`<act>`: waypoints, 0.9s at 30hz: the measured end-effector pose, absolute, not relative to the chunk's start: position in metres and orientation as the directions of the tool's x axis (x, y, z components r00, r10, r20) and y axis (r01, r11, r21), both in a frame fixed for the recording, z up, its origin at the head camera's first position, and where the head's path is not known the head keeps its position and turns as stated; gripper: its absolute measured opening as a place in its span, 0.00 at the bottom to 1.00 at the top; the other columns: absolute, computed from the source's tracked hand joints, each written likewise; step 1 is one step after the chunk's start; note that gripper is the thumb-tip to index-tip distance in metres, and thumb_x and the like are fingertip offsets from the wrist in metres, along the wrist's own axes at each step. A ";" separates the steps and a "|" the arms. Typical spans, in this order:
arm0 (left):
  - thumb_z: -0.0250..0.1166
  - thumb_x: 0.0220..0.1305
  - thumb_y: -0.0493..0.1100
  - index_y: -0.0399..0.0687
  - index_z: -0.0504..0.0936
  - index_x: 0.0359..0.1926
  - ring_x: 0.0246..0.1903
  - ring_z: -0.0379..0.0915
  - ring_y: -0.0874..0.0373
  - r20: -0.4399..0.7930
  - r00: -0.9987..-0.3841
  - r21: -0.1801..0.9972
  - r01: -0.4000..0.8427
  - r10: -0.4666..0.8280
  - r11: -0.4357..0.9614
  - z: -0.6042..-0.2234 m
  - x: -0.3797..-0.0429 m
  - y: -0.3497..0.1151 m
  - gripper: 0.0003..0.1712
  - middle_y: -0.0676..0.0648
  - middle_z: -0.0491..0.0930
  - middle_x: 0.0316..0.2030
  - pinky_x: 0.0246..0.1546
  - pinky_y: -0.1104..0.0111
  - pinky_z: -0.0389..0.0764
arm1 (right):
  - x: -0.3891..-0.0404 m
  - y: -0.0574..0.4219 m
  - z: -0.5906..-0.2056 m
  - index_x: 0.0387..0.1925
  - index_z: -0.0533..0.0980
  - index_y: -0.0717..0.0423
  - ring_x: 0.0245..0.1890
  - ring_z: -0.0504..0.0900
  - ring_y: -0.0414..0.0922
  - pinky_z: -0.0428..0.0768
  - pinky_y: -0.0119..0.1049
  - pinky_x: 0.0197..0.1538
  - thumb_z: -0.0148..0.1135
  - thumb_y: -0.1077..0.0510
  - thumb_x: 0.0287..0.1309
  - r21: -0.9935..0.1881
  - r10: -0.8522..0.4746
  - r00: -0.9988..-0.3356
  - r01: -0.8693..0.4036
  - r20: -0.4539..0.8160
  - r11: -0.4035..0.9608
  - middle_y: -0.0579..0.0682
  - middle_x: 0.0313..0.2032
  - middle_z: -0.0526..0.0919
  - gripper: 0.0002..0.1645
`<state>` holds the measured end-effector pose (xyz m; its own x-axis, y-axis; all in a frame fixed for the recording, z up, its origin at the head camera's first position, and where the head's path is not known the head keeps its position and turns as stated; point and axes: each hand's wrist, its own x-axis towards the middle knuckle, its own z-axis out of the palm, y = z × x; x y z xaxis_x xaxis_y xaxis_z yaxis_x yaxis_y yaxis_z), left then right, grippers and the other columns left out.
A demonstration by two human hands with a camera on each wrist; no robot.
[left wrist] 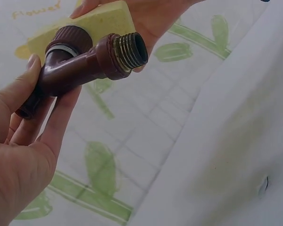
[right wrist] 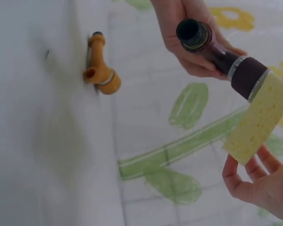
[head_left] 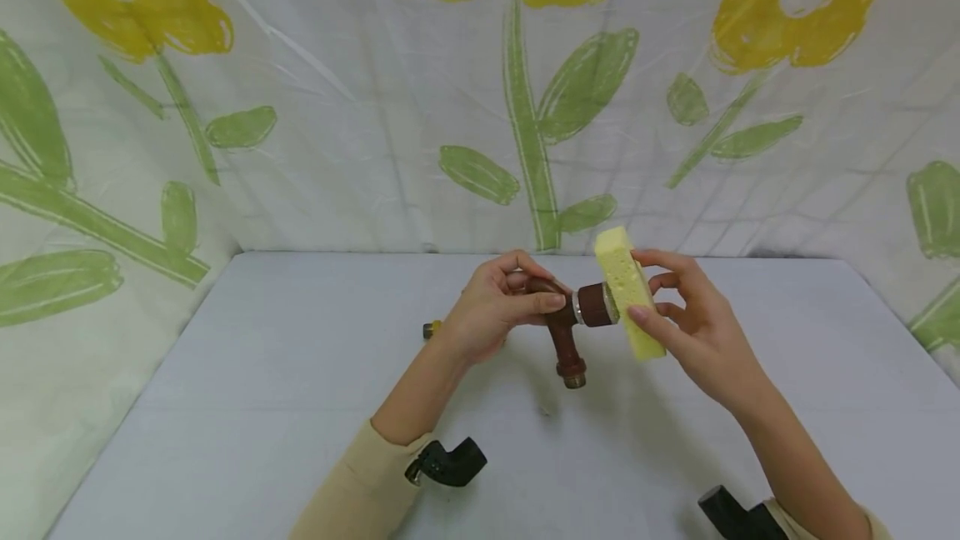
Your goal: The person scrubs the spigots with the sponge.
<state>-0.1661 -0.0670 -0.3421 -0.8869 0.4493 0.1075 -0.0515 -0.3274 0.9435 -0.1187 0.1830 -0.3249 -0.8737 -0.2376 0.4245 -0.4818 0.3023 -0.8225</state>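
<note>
My left hand (head_left: 483, 311) grips a dark brown plastic tap (head_left: 564, 342) with thumb and fingers, above the white table. Its ridged round knob (head_left: 594, 305) points to the right, and its threaded end (left wrist: 130, 51) shows in the left wrist view. A yellow block sponge (head_left: 624, 290) is pinched between the thumb and fingers of my right hand (head_left: 705, 332). One broad face of the sponge lies against the end of the knob. In the right wrist view, the fingers of the right hand (right wrist: 269, 188) bend round the sponge's far edges.
An orange tap (right wrist: 100, 68) lies on the table, mostly hidden behind the left hand in the head view. The white table (head_left: 247, 407) meets a curtain (head_left: 337, 148) printed with flowers at its back. Black wrist-worn devices (head_left: 452, 463) show near both sleeves.
</note>
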 end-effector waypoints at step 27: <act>0.45 0.86 0.38 0.52 0.74 0.44 0.43 0.88 0.49 -0.009 -0.901 0.740 -0.298 0.435 -0.603 -0.355 -0.170 -0.059 0.12 0.34 0.69 0.68 0.56 0.60 0.87 | -0.128 0.219 -0.335 0.73 0.71 0.52 0.50 0.69 0.43 0.80 0.20 0.38 0.63 0.70 0.70 -0.815 -0.130 -0.915 -0.400 0.382 0.419 0.37 0.63 0.71 0.33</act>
